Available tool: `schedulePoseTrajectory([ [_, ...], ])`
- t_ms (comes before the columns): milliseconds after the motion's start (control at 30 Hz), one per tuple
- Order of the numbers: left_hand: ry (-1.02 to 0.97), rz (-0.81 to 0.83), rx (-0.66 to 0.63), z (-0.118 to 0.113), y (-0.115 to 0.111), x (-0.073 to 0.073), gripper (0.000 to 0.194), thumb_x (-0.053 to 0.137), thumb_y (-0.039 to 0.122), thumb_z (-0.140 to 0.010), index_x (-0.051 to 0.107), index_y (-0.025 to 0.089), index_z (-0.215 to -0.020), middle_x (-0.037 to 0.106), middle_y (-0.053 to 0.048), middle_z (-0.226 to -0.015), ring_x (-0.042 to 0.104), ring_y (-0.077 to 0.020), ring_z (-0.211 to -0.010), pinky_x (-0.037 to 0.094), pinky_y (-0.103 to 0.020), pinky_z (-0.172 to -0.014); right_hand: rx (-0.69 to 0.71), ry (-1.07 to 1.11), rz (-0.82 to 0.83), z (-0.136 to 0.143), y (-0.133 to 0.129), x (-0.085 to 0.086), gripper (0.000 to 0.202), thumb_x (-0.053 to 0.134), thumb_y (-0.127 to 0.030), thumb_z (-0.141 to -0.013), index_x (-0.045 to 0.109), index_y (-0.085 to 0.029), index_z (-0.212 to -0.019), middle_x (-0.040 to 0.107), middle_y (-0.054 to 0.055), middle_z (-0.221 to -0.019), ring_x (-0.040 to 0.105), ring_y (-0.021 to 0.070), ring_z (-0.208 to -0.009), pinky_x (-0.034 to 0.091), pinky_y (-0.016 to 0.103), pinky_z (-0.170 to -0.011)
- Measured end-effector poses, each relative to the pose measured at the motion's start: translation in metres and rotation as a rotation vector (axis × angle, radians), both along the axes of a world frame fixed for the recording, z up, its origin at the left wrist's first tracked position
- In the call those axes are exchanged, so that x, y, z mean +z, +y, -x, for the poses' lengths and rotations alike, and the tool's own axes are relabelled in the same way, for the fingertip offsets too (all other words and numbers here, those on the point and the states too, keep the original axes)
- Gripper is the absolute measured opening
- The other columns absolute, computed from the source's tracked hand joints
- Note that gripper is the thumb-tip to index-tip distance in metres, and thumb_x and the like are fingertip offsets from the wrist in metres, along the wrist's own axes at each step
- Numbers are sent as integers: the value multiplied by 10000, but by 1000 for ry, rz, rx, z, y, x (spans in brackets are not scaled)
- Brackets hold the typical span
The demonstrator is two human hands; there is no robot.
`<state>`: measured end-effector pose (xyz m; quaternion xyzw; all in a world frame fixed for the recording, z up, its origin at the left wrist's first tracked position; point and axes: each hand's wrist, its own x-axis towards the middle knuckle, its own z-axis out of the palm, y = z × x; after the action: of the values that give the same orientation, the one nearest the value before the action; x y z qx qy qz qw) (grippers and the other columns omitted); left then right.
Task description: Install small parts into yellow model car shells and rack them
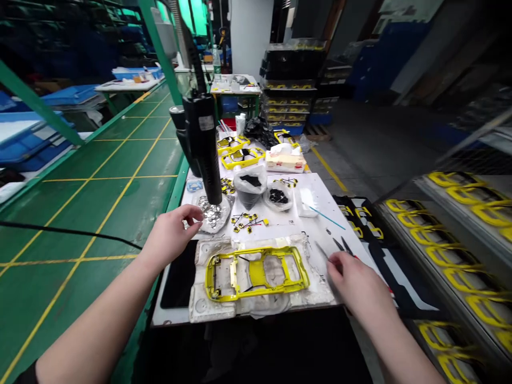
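Observation:
A yellow plastic toy-car body shell (256,274) lies in a worn white foam holder (198,296) in front of me. My left hand (172,234) hovers left of the holder, beside a clear bag of small silvery pieces (212,213). Its fingers are curled, thumb and forefinger close together; whatever they may hold is too small to make out. To the right of the shell, my right hand (360,282) is closed on thin metal tweezers (322,250), whose tips point away from me. Other dark pointed tools (344,246) lie just beyond this hand.
A black power screwdriver (204,144) hangs above the table. Bags of black parts (278,196), small yellow-and-black parts with wires (248,220) and a tissue box (285,158) stand behind the holder. Racked yellow shells (448,256) are at right; a green conveyor (100,208) runs at left.

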<state>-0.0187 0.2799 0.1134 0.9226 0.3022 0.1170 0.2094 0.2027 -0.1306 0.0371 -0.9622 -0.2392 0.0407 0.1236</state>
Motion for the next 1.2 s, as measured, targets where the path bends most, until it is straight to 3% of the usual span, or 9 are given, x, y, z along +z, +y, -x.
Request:
schedulePoseTrajectory([
  [100, -117, 58, 42, 29, -24, 7, 264, 697, 444, -1003, 787, 255, -1164, 842, -13, -1045, 730, -183, -810, 565, -280, -764, -23, 4, -25, -4, -4, 0, 410, 568, -391, -1001, 734, -207, -1327, 838, 98, -1056, 804, 343, -900, 552, 445, -767],
  [167, -242, 116, 22, 45, -42, 12, 202, 749, 401, -1009, 791, 264, -1151, 843, 2, -1042, 722, -165, -812, 567, -260, -754, 19, 5, -106, 0, -4, 7, 483, 578, -446, -1001, 725, -217, -1401, 839, 87, -1142, 819, 322, -961, 597, 441, -825],
  [300, -346, 130, -75, 68, -75, 20, 157, 794, 290, -1035, 787, 281, -1192, 836, 25, -1036, 710, -131, -783, 578, -229, -745, 242, 1, -358, 30, 8, 39, 358, 610, -531, -1083, 778, -284, -1280, 801, 63, -1331, 810, 272, -1120, 642, 380, -939],
  [400, -396, 72, -203, 75, -93, 22, 176, 775, 213, -1062, 769, 263, -1230, 831, 5, -1057, 743, -131, -826, 605, -228, -783, 380, 69, -489, 64, 29, 65, 261, 625, -460, -1129, 779, -310, -1278, 810, 47, -1284, 814, 240, -1120, 665, 327, -931],
  [500, -482, 7, -337, 78, -104, 20, 180, 756, 140, -1074, 748, 225, -1232, 822, -36, -1079, 777, -158, -937, 635, -259, -855, 528, 225, -544, 95, 52, 80, 182, 668, -422, -1138, 797, -331, -1229, 833, 23, -1215, 830, 217, -1071, 680, 302, -917],
  [600, -532, -61, -421, 80, -111, 15, 281, 797, 90, -1040, 733, 199, -1291, 829, -63, -1103, 774, -192, -999, 656, -311, -905, 603, 329, -528, 115, 70, 82, 165, 678, -413, -1145, 823, -341, -1180, 853, -1, -1133, 839, 205, -1010, 682, 296, -868],
  [767, -534, -155, -494, 88, -116, 10, 432, 834, 32, -994, 700, 123, -1395, 836, -65, -1070, 731, -206, -994, 643, -349, -912, 558, 309, -544, 131, 83, 81, 156, 732, -439, -1118, 837, -358, -1201, 871, -36, -1118, 845, 194, -981, 668, 304, -880],
  [933, -515, -155, -531, 95, -116, 8, 499, 802, 14, -1011, 663, 90, -1484, 827, -76, -1070, 707, -219, -1017, 614, -371, -922, 566, 365, -550, 137, 91, 85, 118, 755, -421, -1103, 834, -336, -1085, 849, -55, -1008, 814, 165, -870, 626, 279, -785],
  [1200, -512, -133, -545, 104, -112, 1, 592, 790, 11, -1014, 620, 99, -1575, 833, -94, -1199, 708, -233, -1078, 590, -386, -958, 587, 409, -514, 142, 100, 89, 103, 754, -378, -1104, 838, -331, -1067, 815, -66, -928, 762, 134, -769, 575, 267, -703],
])
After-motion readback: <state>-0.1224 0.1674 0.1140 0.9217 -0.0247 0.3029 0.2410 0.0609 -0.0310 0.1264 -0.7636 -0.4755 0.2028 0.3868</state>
